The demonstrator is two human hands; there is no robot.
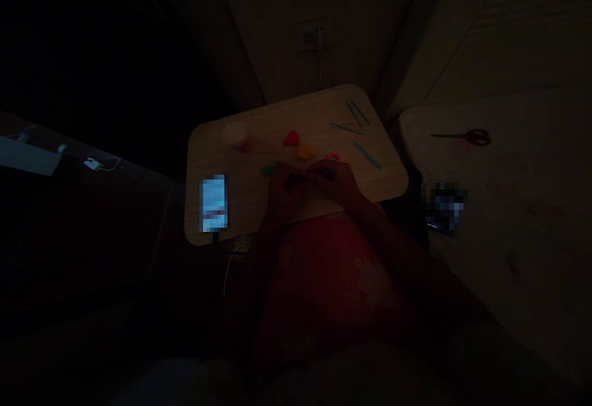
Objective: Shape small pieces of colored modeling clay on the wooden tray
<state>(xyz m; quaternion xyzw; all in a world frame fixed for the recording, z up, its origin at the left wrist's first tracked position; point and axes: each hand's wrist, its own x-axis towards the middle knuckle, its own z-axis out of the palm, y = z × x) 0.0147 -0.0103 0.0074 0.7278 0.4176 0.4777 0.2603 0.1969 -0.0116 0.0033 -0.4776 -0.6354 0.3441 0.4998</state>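
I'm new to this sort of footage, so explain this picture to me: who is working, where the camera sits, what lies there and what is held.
There is no machine: a person works bare-handed in dim light, and a head-worn camera looks forward and down. The left hand and right hand come together over a small wood-grained table; whatever they may hold is too dark to identify. Nearby lie clay-like pieces: a green piece, red piece, orange piece and pink piece. Farther right are thin tools and a wider knife-shaped tool; left, a tub and a lit phone. Scissors lie beyond the table's right side.
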